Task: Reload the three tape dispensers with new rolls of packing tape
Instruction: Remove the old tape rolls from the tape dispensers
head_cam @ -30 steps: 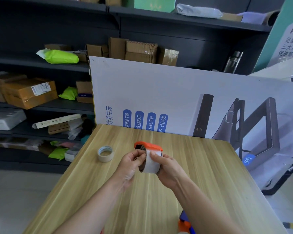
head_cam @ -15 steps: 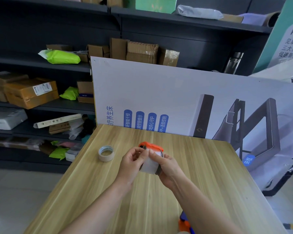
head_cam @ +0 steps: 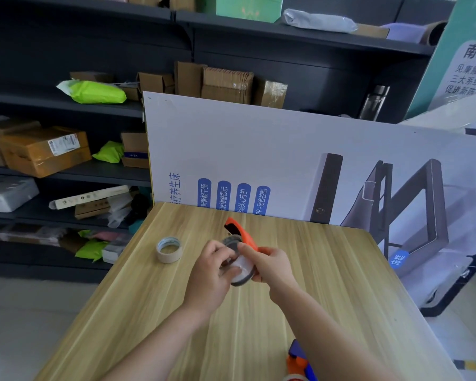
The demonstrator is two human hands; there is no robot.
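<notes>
orange plastic up front: the tape dispenser (head_cam: 241, 234) is off the surface, held over the middle of the wooden table (head_cam: 327, 270), its orange nose tipped up toward eleven o'clock. seated in it is a whitish tape roll (head_cam: 241, 266) with a dark rim, tilted.

the left hand (head_cam: 213, 270) comes in from seven o'clock, fingers and thumb curled onto the roll's left side, gripping it. the right hand (head_cam: 271, 266) comes in from five o'clock, thumb laid along the orange body and fingers curled under, clamping the dispenser.

out at nine o'clock from the hands, well apart, a beige roll (head_cam: 169, 250) lies flat on the table, hole up. down at five o'clock, at the table's near edge, a blue and orange dispenser (head_cam: 300, 360) pokes in, mostly cut off by the frame.

at twelve o'clock a white printed board (head_cam: 259, 149) stands along the table's far edge. beyond it at ten o'clock, dark shelving (head_cam: 66, 105) holds cardboard boxes (head_cam: 43, 149) and lime-green bags (head_cam: 94, 92).
</notes>
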